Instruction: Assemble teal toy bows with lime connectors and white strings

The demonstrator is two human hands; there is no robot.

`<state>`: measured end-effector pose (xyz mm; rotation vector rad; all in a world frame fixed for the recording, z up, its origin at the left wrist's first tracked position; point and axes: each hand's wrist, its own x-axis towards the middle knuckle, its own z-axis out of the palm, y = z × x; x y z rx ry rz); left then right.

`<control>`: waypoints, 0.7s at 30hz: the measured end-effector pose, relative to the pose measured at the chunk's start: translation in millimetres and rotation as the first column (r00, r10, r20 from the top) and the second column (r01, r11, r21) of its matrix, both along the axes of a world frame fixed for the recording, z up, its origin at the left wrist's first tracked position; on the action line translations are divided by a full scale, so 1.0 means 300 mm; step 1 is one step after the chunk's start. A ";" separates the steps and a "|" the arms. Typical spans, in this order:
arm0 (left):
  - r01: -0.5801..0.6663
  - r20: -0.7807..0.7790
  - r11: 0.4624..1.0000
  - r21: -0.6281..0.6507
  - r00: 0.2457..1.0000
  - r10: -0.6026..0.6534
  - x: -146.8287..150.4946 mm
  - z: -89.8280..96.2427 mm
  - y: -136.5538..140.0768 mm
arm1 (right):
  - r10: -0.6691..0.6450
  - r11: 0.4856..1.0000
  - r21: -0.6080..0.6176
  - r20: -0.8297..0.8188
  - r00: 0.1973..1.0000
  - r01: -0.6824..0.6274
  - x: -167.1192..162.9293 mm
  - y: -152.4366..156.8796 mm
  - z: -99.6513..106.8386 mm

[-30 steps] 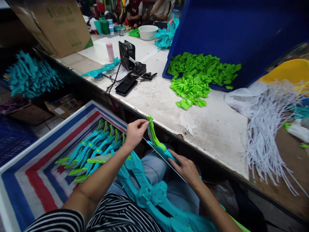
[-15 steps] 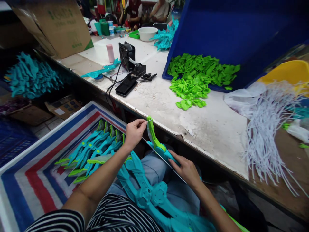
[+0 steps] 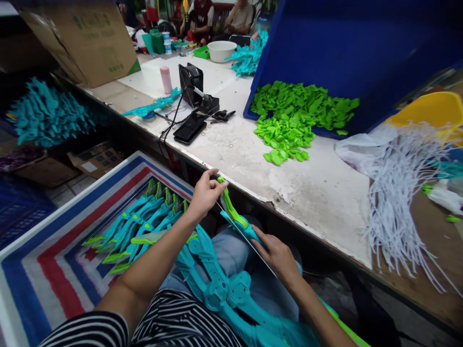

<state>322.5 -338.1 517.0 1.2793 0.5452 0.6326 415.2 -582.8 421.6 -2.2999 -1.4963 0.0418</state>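
Teal plastic toy part (image 3: 238, 222) with a lime-green tip sits over the person's lap, just below the near edge of the table (image 3: 325, 193), tilted up toward the left. Left hand (image 3: 205, 194) has its fingers closed in a pinch on the green tip at the top. Right hand (image 3: 277, 255) lies lower on the teal body, fingers curled around it and pressing a thin white string (image 3: 249, 241) that runs straight along the part between the 2 hands. More jointed teal pieces (image 3: 217, 284) rest across the lap beneath.

To the left, a striped woven bag (image 3: 43, 270) in red, white and blue holds a row of finished teal and green parts (image 3: 141, 221). On the table, a heap of green plastic pieces (image 3: 292, 120) spills from a tilted blue crate (image 3: 343, 43). A bundle of white strings (image 3: 401, 193) spreads on the right, near a yellow tub (image 3: 434, 106). Farther back stand a small black fan (image 3: 190, 82), a dark phone (image 3: 190, 129), a pink bottle (image 3: 166, 78), a white bowl (image 3: 221, 48) and a cardboard box (image 3: 87, 38). Other people sit at the far end, well apart.
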 end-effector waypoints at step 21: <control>0.083 -0.126 0.996 0.016 0.989 -0.081 -0.102 -0.025 0.006 | 0.402 0.853 0.358 0.009 0.915 -0.379 0.036 0.529 0.411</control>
